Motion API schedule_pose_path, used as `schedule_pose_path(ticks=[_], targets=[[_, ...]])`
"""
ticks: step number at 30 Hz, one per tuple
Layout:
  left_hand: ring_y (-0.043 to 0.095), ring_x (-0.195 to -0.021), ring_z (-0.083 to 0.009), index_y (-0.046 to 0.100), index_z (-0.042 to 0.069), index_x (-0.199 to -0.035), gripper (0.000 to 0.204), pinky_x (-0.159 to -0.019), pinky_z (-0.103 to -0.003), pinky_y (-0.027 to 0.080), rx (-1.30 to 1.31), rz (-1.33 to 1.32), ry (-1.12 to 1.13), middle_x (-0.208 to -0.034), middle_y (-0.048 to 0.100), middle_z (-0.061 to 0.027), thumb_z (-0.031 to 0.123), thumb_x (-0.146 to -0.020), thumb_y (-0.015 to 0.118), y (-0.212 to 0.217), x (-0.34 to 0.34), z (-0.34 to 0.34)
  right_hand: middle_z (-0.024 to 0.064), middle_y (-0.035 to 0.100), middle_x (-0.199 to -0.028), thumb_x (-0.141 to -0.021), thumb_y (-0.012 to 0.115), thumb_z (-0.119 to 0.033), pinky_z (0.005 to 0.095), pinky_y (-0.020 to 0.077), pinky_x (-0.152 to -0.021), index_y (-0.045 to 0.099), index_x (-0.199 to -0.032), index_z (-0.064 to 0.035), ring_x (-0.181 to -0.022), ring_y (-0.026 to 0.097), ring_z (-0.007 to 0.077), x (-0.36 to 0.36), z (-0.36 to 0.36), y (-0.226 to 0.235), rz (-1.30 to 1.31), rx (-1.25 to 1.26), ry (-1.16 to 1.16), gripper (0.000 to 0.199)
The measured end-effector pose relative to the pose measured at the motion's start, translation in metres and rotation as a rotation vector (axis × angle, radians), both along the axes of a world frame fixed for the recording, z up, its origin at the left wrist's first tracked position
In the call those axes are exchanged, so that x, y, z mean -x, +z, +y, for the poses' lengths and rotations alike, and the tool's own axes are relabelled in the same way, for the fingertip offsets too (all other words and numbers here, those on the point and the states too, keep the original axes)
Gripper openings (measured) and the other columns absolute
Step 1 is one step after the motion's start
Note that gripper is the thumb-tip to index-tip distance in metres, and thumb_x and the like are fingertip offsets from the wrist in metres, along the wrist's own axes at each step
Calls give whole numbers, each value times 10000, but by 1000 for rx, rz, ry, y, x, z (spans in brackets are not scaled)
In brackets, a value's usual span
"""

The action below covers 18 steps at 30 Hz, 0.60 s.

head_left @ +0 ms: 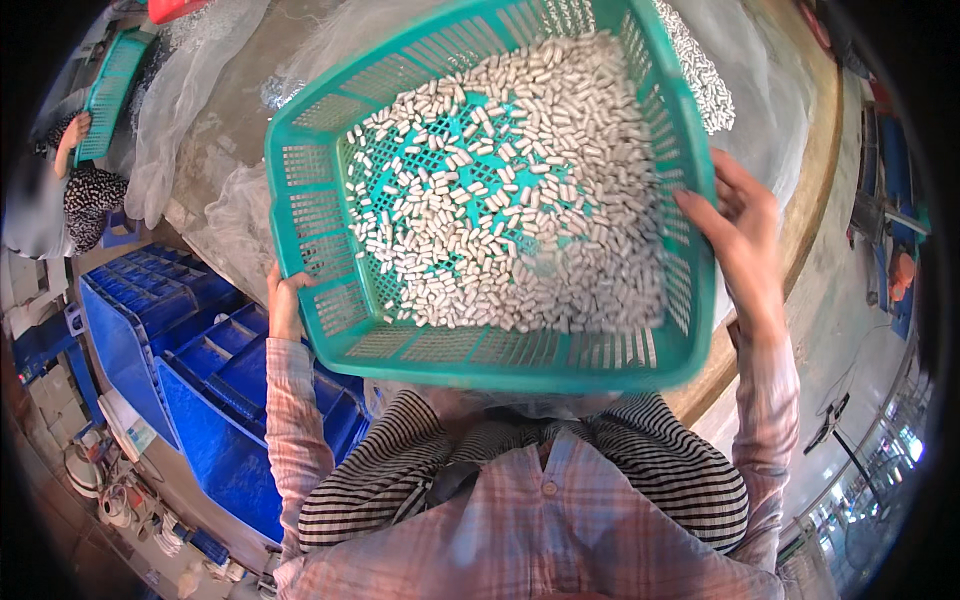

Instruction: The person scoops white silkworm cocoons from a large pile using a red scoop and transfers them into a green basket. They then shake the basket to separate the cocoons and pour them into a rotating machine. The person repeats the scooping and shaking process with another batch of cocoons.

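A green plastic basket (480, 372) with slotted walls and a mesh bottom hangs in front of me, above my lap. Small whitish cylindrical pellets (600, 190) lie in it, heaped thickly toward the right and front and thinner at the left, where green mesh shows through. My left hand (287, 295) grips the basket's left side near the front corner, its fingers partly hidden. On the right wall, my right hand (742, 235) holds the rim, thumb toward the inside. The basket's right side and the pellets there are smeared by motion.
More pellets (705, 75) lie on plastic sheeting (765, 100) over the table beyond the basket. Blue plastic crates (200, 410) stand at my left. At the far left a co-worker's hand (76, 130) holds another green basket (112, 90). Part of a red container (172, 8) shows at the top.
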<state>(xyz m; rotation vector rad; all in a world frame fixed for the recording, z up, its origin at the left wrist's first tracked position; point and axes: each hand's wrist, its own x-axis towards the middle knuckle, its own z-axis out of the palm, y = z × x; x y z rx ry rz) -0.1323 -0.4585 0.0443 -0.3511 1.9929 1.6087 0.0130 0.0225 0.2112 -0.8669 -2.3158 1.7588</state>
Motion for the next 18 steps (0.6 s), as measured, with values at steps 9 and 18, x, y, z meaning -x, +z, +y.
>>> schedule_pose_path(ticks=[9, 18], targets=[[57, -1449, -382, 213, 61, -1496, 689, -1149, -533, 48, 640, 1030, -603, -1558, 172, -179, 261, -913, 522, 9, -15, 142, 128, 681, -1039, -814, 559, 75, 220, 493, -838, 390, -1394, 61, -908, 645, 121, -13, 22, 44, 201, -11, -143, 604], [44, -1433, -393, 49, 138, -1529, 787, -1122, -581, 26, 503, 752, -575, -1590, 0, -115, 412, -935, 488, -76, -51, 214, 120, 674, -1084, -791, 548, 81, 215, 478, -858, 395, -1405, 38, -910, 637, 100, -23, 37, 9, 202, 185, -192, 634]])
